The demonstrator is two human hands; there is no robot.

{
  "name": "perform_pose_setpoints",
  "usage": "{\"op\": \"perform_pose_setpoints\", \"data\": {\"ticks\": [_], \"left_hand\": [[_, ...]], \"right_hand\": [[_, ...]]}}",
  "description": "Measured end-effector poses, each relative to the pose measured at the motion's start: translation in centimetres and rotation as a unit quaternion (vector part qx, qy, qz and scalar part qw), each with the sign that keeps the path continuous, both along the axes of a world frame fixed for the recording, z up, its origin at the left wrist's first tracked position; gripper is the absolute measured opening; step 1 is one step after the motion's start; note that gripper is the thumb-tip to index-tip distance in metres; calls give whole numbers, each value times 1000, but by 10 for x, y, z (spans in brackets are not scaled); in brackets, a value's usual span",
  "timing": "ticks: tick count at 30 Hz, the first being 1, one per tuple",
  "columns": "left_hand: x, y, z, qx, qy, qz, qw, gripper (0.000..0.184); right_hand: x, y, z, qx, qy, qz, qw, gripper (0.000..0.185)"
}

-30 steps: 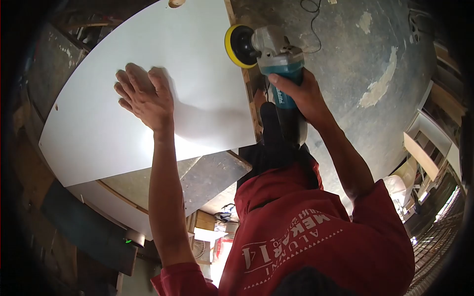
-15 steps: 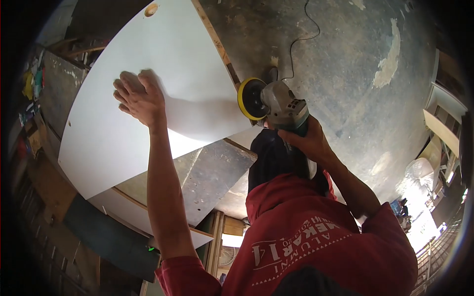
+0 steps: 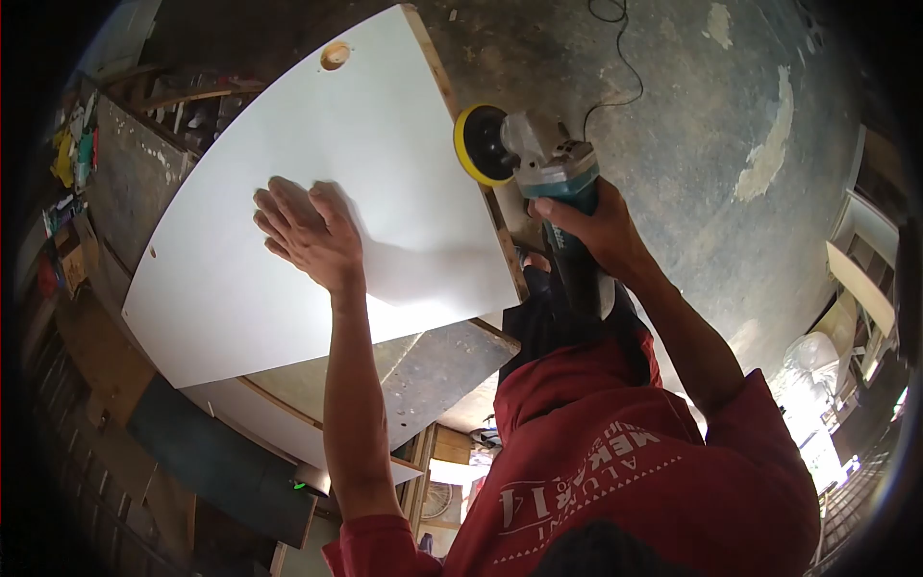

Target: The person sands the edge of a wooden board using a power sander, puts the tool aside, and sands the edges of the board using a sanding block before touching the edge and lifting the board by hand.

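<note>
My left hand (image 3: 312, 231) lies palm down on a large white panel (image 3: 375, 125), its fingers slightly apart. This panel has a curved left edge and a straight right edge with a wooden side. In my right hand (image 3: 601, 226) is an angle grinder (image 3: 562, 178), gripped around its teal and black body. The grinder's yellow-rimmed disc pad (image 3: 484, 144) stands roughly on edge beside the panel's right side. Whether the pad touches that edge, I cannot tell.
A dark cord (image 3: 632, 72) trails over the worn concrete floor (image 3: 692, 192). Beneath the panel is a scuffed grey board (image 3: 447, 370). Boards (image 3: 865, 274) lean at the far right, and a dark teal sheet (image 3: 207, 452) lies at lower left.
The grinder has moved up along the panel's right edge, away from my body, and more of its body shows. The view has shifted, so the panel and left hand appear lower and further right.
</note>
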State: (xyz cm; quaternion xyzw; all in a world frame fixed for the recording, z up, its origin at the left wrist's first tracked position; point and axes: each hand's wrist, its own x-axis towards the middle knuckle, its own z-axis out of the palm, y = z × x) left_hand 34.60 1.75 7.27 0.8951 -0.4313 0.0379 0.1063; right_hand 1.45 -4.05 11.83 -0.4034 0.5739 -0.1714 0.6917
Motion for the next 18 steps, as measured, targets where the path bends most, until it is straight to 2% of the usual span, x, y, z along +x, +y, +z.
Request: {"op": "perform_pose_setpoints", "data": {"ticks": [5,7,11,18], "left_hand": [[-1,-3,3,-7,26,0,1000,73],[-1,-2,2,-4,28,8,1000,74],[-1,-3,4,-6,32,10,999,73],[0,-2,0,-6,14,9,1000,73]], "right_hand": [[17,-43,-3,-5,3,-3,1000,47],[25,-59,-3,-41,18,-2,999,50],[40,-85,0,-40,27,22,999,53],[30,-67,6,-45,24,34,998,53]]}}
